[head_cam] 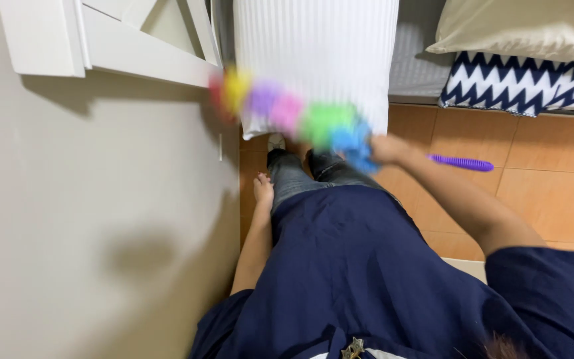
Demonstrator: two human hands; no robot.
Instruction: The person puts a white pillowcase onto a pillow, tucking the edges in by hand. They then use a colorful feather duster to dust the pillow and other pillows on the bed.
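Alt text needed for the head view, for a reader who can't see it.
Looking down, the person's right hand holds a rainbow-coloured duster, blurred, in front of a white pillow and white frame. The left hand hangs empty beside a beige wall.

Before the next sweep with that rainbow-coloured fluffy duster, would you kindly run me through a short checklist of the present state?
1. Right hand grips the rainbow-coloured fluffy duster at its purple ribbed handle: ok.
2. Duster head meets the white panelled frame: cannot tell, motion blur.
3. Left hand free, hanging beside the beige wall: ok.
4. White striped pillow apart from the duster: cannot tell; they overlap in this view.
5. Orange tiled floor around the feet: ok where visible.
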